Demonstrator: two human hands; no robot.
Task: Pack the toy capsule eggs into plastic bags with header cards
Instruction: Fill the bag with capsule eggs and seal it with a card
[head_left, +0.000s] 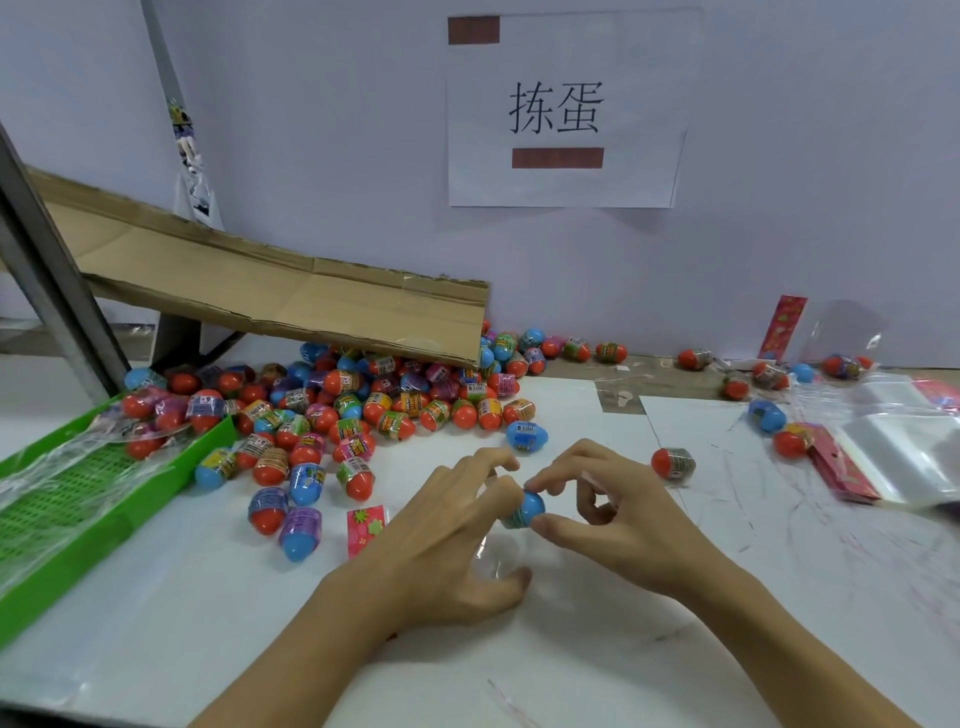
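Both hands meet — left hand (457, 530), right hand (613, 514), fingers curled, pinching.

Bright, even indoor light with only faint shadows under the hands; overall slightly soft, wide-angle bending at the left edge, glare on plastic at right

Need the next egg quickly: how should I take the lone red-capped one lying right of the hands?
Probably pinch the red-capped egg across its labelled middle band, coming from above. It lies on its side on the table, apart from other eggs, so both flanks look free.
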